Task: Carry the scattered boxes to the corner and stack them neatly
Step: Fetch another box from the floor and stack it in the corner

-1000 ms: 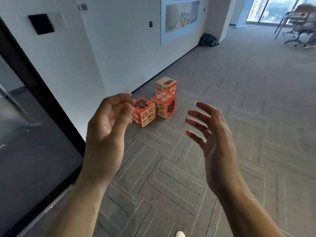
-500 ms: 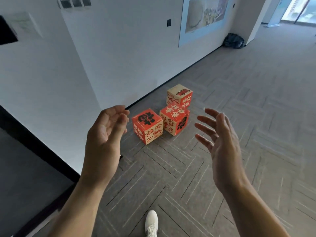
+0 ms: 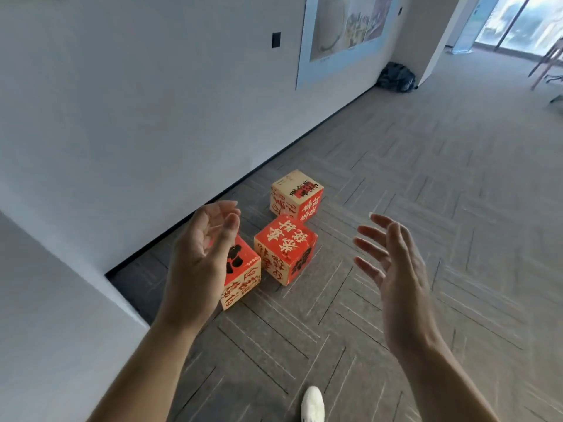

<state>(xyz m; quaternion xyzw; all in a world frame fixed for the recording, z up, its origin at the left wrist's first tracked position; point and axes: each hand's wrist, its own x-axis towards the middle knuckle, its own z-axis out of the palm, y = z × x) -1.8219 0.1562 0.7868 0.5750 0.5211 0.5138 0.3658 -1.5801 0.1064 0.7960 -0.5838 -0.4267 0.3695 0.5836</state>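
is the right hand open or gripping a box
Open: the right hand has straight, spread fingers and holds nothing, apart from the red and cream printed cardboard boxes.

Left hand (image 3: 201, 254) raised, fingers seemingly loosely curled, right hand (image 3: 393, 269) raised, fingers spread

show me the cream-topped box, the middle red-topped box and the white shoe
cream-topped box (image 3: 297, 186): head view, middle of its top face
middle red-topped box (image 3: 285, 237): head view, middle of its top face
white shoe (image 3: 313, 405): head view, its visible toe part
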